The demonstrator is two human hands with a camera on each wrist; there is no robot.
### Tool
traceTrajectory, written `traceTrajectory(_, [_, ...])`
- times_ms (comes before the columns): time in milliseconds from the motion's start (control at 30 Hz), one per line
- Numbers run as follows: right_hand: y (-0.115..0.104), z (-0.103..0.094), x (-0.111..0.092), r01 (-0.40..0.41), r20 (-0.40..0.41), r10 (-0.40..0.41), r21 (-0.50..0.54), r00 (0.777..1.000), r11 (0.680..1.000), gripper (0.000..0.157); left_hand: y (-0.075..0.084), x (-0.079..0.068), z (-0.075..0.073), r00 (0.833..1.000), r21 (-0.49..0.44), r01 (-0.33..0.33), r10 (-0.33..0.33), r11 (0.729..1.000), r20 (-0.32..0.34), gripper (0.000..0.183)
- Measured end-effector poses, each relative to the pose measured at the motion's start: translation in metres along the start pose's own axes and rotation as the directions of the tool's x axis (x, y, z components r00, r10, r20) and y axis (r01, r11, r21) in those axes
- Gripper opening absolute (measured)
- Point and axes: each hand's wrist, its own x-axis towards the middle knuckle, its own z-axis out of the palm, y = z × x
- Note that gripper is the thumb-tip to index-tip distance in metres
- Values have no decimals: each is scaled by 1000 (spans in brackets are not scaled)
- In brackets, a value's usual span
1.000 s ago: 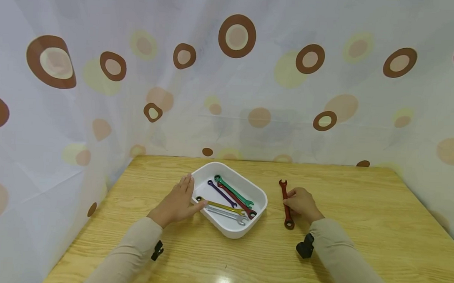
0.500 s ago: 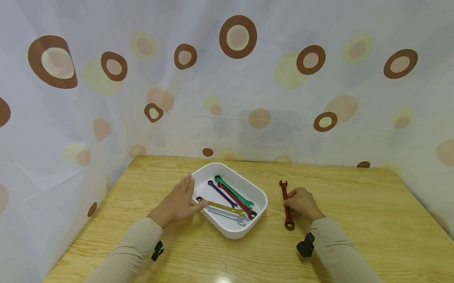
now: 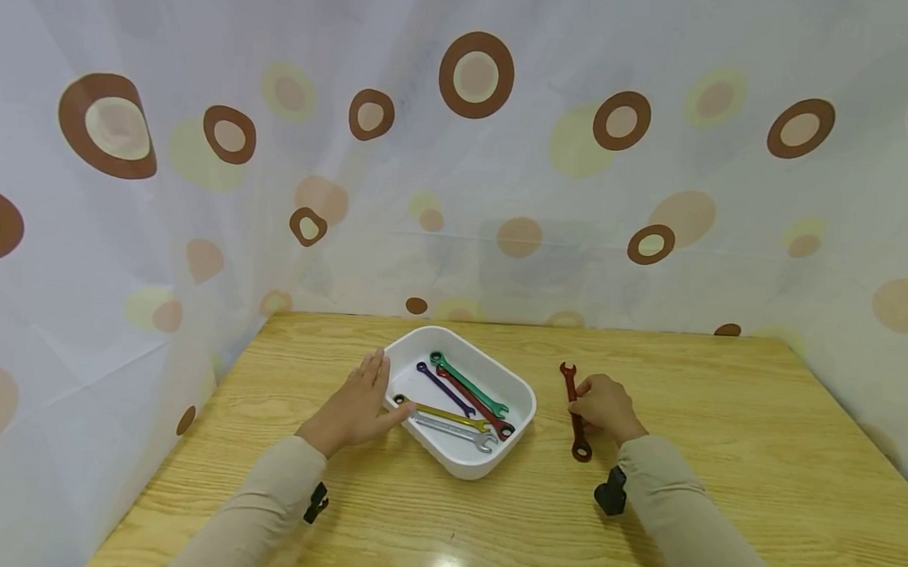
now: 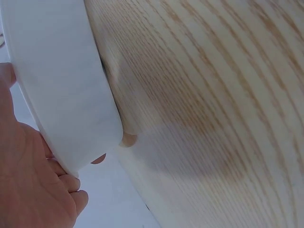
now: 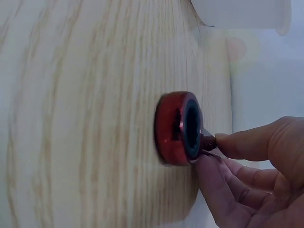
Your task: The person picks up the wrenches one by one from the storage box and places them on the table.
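Note:
My right hand (image 3: 606,406) pinches a red combination wrench (image 3: 575,413) by the middle of its shank, right of the white bin (image 3: 521,394). In the right wrist view the ring end of the red wrench (image 5: 173,128) faces the camera, close over the table. My left hand (image 3: 355,405) rests against the bin's left corner, fingers straight along its side and thumb across the near rim. Inside the bin lie a green wrench (image 3: 471,386), another red wrench (image 3: 465,392), a purple wrench (image 3: 446,389), a yellow wrench (image 3: 449,413) and a silver wrench (image 3: 452,429).
The bin stands on a wood-grain table (image 3: 719,426). Behind and beside the table hangs a white curtain (image 3: 394,265) printed with brown rings and pale dots. A black wrist camera (image 3: 610,492) sits under the right sleeve.
The red wrench and right hand have shifted only very slightly. My left hand, the bin and the wrenches in it look the same.

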Motion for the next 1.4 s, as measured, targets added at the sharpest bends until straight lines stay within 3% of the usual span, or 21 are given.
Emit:
traceTrajectory(900, [4,0,-4,16,-28,-16,-14,999,1000,31,2,0,-1,1000,1,5,-5,1000,10,94])
traceTrajectory(1167, [7,-3,-2,19,14,-19,20,1000,1000,33,4,0,-2,1000,-3,7,-7,1000,9,94])
traceTrajectory(1400, [-3,-18,-3,73,35,-70,-71,997,995,42,4,0,-2,1000,-9,2,-2,1000,1,94])
